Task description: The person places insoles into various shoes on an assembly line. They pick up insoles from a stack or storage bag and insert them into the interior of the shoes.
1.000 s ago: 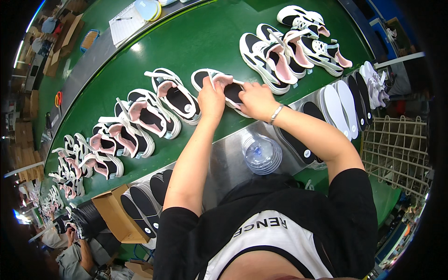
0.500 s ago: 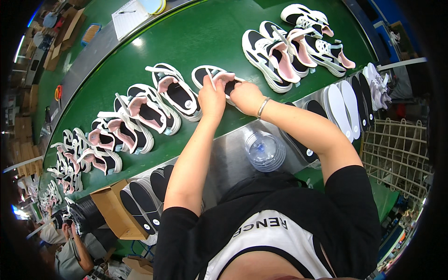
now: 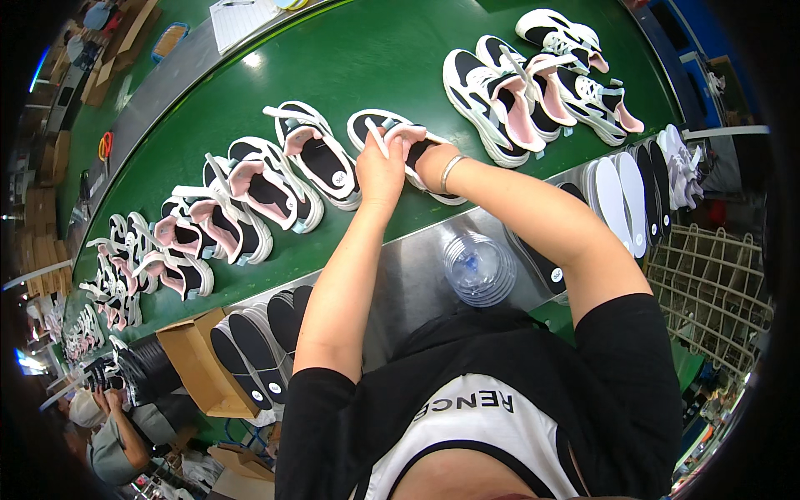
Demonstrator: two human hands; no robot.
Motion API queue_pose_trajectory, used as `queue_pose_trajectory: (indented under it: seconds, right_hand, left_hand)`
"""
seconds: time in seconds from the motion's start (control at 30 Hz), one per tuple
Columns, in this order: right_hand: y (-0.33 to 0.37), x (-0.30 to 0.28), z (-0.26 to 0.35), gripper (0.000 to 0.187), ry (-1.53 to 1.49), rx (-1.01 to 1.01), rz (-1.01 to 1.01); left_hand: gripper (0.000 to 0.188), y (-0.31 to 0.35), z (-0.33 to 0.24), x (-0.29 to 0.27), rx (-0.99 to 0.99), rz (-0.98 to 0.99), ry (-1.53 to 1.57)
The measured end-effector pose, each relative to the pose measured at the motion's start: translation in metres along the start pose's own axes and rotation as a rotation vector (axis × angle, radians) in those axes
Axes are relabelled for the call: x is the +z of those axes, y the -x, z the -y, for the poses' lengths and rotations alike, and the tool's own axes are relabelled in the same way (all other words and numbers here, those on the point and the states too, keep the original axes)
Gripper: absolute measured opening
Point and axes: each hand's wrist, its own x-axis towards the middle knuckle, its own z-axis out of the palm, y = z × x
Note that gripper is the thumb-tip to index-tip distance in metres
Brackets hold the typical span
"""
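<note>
While both hands, the left hand (image 3: 379,171) and right hand (image 3: 429,158), clench one sneaker (image 3: 404,150), three more sneakers (image 3: 321,158) lie left on the green belt (image 3: 375,58).

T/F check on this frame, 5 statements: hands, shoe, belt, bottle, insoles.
1. Both hands, left hand and right hand, are on one sneaker on the green belt. True.
2. The sneaker has a blue lining. False: its tongue and lining are pink.
3. A clear plastic bottle stands on the metal ledge between the forearms. True.
4. The belt holds only this one sneaker. False: more sneakers lie in a row to both sides.
5. The stack of black insoles by the cardboard box lies on the person's right. False: it is on the left.
</note>
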Motion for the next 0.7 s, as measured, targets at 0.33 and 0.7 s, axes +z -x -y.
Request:
queue_pose_trajectory:
  seconds: [0.33,0.7]
  right_hand:
    - [0.032,-0.034,0.012,0.019,0.05,-0.016,-0.102]
    - [0.047,-0.005,-0.012,0.023,0.178,-0.194,0.21]
  left_hand:
    - [0.035,0.0,-0.003,-0.002,0.036,-0.006,-0.097]
    - [0.034,-0.001,-0.004,0.0,0.058,-0.013,-0.151]
